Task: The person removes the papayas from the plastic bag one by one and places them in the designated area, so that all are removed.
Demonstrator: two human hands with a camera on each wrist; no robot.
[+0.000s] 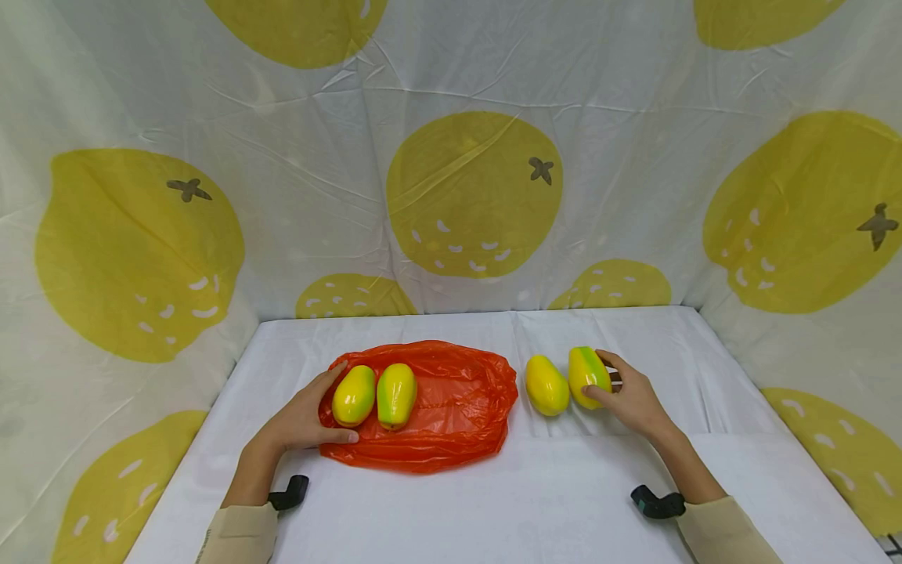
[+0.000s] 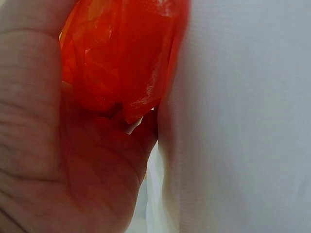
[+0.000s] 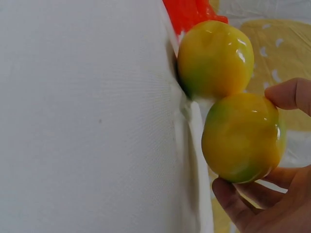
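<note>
A red plastic bag lies spread on the white table with two yellow-green fruits on its left half. My left hand curves round the bag's left edge, thumb at the front and fingers behind; in the left wrist view, red plastic lies against the palm. To the right of the bag, my right hand grips a yellow-green fruit between thumb and fingers. Another yellow fruit stands just left of it, near the bag's right edge. The right wrist view shows the gripped fruit beside the other.
A white cloth covers the table. Behind and at both sides hangs a pale curtain printed with large yellow fruits. A black device sits at each wrist, by the beige sleeves.
</note>
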